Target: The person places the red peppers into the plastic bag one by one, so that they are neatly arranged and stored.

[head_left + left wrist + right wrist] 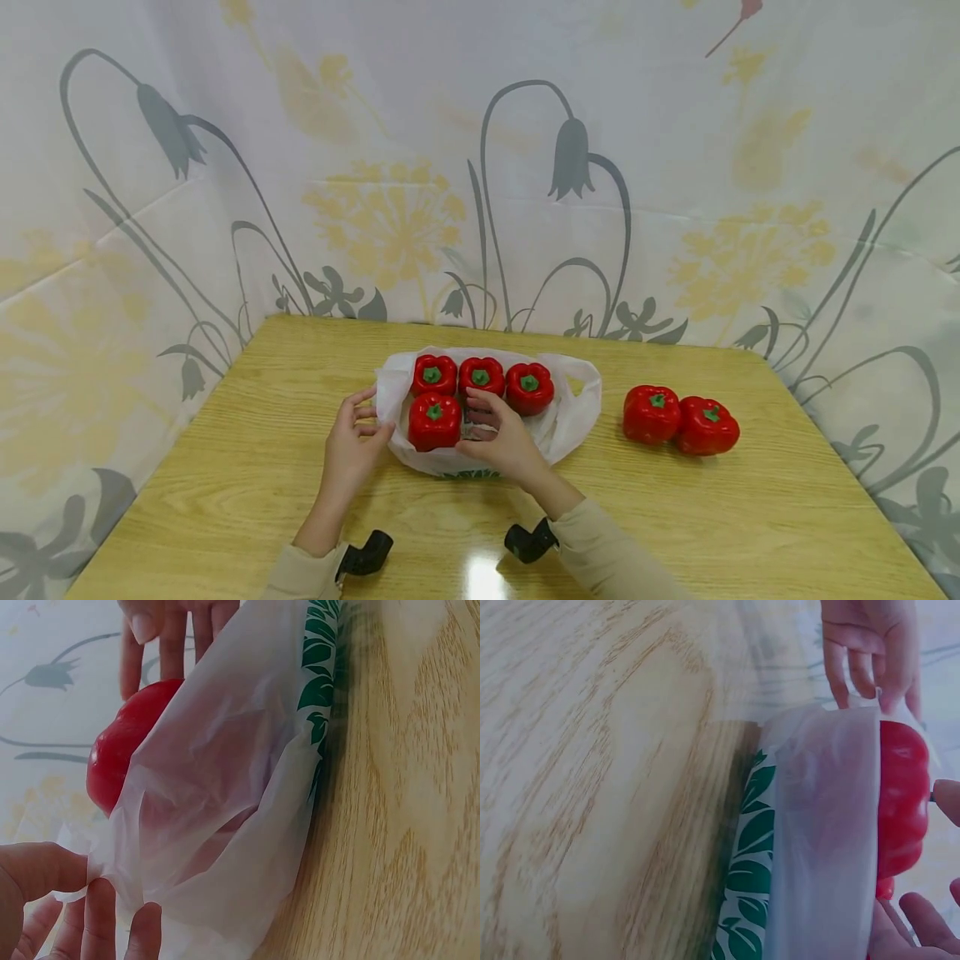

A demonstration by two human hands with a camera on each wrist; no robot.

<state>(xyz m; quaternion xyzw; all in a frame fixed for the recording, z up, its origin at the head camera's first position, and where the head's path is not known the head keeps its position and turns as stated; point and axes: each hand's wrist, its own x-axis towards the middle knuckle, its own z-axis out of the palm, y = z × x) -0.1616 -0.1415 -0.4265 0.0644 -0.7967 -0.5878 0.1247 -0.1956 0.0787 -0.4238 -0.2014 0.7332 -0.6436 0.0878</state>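
Four peppers (481,377) sit in the white bag (581,417); left hand (354,437) pinches its rim; right hand (506,437) hangs wide beside the front pepper (435,422); filling seems underway, next probably calling for two loose peppers (651,414) on the table (675,517).

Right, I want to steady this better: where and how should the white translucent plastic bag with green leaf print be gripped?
Probably by the loop-shaped handle of the bag, coming from the right and hooking fingers through: it spreads clear of the glossy red bell peppers and its opening shows. The left hand holds the opposite edge.
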